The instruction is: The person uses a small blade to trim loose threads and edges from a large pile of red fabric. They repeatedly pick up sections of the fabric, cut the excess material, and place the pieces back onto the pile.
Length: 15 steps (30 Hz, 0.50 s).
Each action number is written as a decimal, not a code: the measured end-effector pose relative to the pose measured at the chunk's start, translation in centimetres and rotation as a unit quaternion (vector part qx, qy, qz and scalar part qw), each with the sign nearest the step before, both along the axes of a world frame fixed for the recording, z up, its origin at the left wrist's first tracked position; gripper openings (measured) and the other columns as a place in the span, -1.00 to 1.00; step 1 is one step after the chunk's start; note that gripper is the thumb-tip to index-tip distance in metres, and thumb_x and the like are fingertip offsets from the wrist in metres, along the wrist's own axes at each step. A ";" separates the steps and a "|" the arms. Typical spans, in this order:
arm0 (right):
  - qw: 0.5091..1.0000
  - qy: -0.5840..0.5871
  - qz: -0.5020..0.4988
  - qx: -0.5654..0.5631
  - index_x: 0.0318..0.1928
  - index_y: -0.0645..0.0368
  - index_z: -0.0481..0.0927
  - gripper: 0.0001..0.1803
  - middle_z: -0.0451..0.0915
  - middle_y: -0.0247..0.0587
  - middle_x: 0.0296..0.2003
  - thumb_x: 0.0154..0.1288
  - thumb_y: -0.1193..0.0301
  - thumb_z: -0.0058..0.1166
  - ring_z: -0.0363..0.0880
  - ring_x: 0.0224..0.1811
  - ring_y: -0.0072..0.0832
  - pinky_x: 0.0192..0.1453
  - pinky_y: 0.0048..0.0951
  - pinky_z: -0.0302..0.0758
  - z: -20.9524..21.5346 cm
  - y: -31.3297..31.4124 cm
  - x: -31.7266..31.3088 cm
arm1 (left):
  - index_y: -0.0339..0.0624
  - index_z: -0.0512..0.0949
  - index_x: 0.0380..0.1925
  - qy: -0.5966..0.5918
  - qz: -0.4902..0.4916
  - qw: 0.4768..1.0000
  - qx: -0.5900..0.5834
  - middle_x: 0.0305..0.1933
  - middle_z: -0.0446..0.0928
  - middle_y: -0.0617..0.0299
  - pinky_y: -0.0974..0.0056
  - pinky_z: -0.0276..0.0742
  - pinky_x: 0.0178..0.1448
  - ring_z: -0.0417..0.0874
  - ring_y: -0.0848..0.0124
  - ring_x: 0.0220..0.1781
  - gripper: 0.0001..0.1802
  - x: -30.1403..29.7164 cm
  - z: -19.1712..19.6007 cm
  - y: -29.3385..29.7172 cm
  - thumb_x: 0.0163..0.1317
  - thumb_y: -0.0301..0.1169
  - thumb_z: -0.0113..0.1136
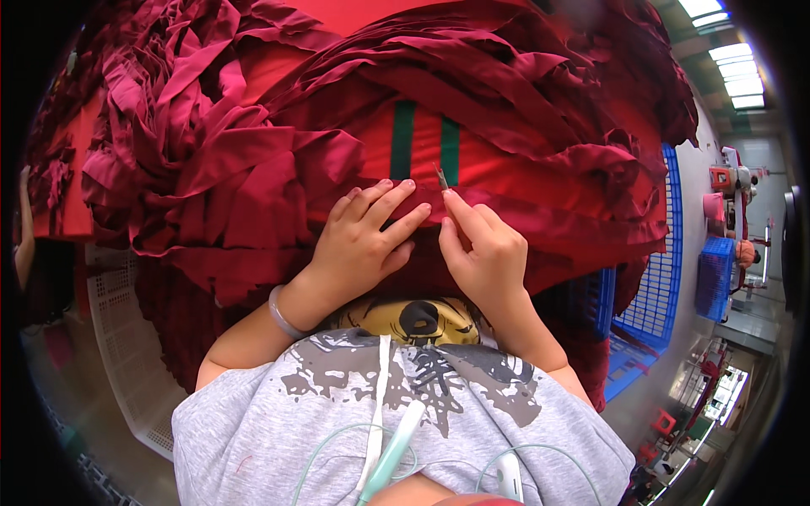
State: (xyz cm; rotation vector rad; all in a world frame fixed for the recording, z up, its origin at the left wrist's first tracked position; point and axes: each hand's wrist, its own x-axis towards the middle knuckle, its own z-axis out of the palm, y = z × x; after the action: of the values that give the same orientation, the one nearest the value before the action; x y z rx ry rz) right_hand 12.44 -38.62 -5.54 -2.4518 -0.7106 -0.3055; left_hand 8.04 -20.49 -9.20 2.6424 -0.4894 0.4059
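Observation:
Dark red fabric [396, 202] lies in front of me over a bright red surface [354, 114]. My left hand [359, 236] rests on the fabric with its fingers spread. Just to its right, my right hand [488, 249] is closed on a small pair of thread snips [441, 176], whose thin metal tips point away from me. The handle is mostly hidden in my fingers. Beyond the hands, a dark green strip [402, 139] and a second green strip [450, 150] run across the red surface, close to the tips.
Heaped dark red fabric strips [194, 152] rise at the left, and more folds [506, 80] arc across the far side. A white plastic basket [126, 337] stands at the lower left. A blue crate [654, 295] is at the right, with another blue crate [715, 278] farther off.

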 end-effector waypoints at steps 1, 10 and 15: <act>1.000 0.022 0.011 -0.008 -0.13 0.14 0.67 -0.73 0.46 -0.31 -0.60 0.10 0.46 0.15 0.50 -0.64 -0.39 -0.57 -0.38 0.42 0.5 -0.2 -0.3 | 0.15 0.52 0.12 0.000 0.000 1.000 -0.002 0.30 0.36 0.26 0.10 0.28 0.26 0.37 0.24 0.26 -0.45 0.0 0.0 0.0 0.04 -0.24 0.28; 1.000 0.018 0.010 0.011 -0.07 0.17 0.64 -0.70 0.48 -0.29 -0.58 0.14 0.47 0.13 0.51 -0.61 -0.38 -0.54 -0.38 0.42 0.2 0.3 0.1 | 0.16 0.51 0.14 0.010 -0.005 1.000 -0.006 0.30 0.36 0.26 0.11 0.27 0.28 0.36 0.25 0.27 -0.44 -0.1 0.2 0.1 0.04 -0.26 0.28; 0.997 0.060 0.048 -0.012 -0.10 0.15 0.64 -0.71 0.52 -0.30 -0.55 0.12 0.47 0.14 0.54 -0.57 -0.35 -0.51 -0.35 0.45 1.2 -0.6 -0.3 | 0.15 0.51 0.14 0.007 -0.006 1.000 -0.012 0.29 0.36 0.26 0.10 0.27 0.28 0.36 0.25 0.27 -0.44 -0.1 0.3 0.2 0.05 -0.27 0.27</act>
State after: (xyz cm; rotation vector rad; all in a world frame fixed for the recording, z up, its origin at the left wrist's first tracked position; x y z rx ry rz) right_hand 12.16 -39.21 -4.36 -2.4261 -0.7812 -0.1133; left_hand 7.96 -20.25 -8.95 2.6165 -0.4921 0.3881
